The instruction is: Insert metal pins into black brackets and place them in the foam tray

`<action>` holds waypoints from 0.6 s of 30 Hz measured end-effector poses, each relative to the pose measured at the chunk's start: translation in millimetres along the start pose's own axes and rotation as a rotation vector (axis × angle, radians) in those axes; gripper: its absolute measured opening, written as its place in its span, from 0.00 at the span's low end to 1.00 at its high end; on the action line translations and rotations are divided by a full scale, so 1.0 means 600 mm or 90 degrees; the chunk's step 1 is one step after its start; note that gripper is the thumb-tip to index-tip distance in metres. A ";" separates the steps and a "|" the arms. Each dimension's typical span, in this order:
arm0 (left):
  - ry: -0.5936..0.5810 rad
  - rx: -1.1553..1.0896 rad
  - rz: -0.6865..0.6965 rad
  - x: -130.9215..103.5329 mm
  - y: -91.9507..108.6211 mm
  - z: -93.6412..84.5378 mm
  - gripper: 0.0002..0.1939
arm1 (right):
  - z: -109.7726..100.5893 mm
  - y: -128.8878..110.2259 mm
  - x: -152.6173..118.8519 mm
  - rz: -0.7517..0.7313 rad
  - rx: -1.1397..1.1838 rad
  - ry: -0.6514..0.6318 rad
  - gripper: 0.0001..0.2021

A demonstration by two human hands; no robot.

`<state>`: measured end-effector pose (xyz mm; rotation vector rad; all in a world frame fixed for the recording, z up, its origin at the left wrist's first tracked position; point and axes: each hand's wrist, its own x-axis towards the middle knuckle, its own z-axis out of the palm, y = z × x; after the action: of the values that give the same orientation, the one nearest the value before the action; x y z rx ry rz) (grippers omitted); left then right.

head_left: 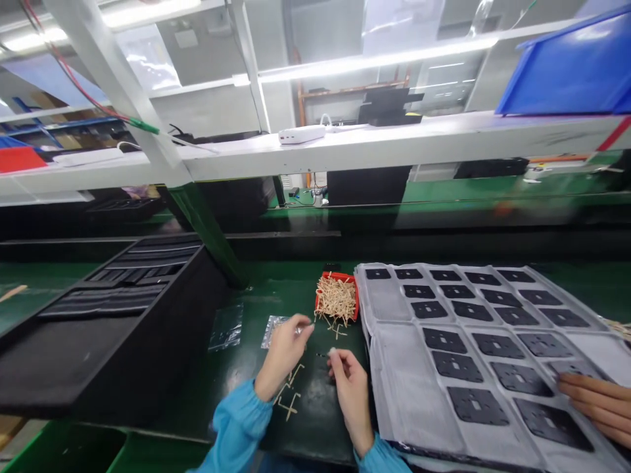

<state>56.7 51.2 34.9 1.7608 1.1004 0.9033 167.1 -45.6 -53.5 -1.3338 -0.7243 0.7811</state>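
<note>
My left hand [286, 347] is closed in a pinch just in front of a red bin [356, 303] heaped with thin beige pieces [336, 295]; what its fingertips hold is too small to make out. Lower and to the right, my right hand [349, 384] pinches a small thin dark piece [322, 355] that sticks out to the left. Several bent beige strips [292, 402] lie loose on the green table [320, 427] between my forearms. A small clear bag [270, 332] lies partly behind my left hand.
A pale compartment tray [409, 387] with several black plates [456, 366] stands at right. Another person's hand [599, 397] rests over its edge. A black box with dividers [162, 355] stands at left, beside a clear bag [227, 327]. A white shelf [345, 154] crosses above.
</note>
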 end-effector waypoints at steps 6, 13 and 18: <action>-0.191 0.146 0.146 0.246 0.101 0.167 0.17 | -0.013 0.032 -0.028 -0.010 -0.027 -0.017 0.25; -0.222 0.179 0.143 0.321 0.115 0.225 0.19 | -0.015 0.035 -0.027 -0.069 -0.046 -0.005 0.27; -0.160 0.059 0.105 0.294 0.105 0.218 0.17 | -0.014 0.031 -0.036 -0.089 -0.059 -0.017 0.23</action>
<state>253.8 162.0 67.2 2.0019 0.8561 0.7124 160.4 -66.8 -73.2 -1.3424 -0.8743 0.6603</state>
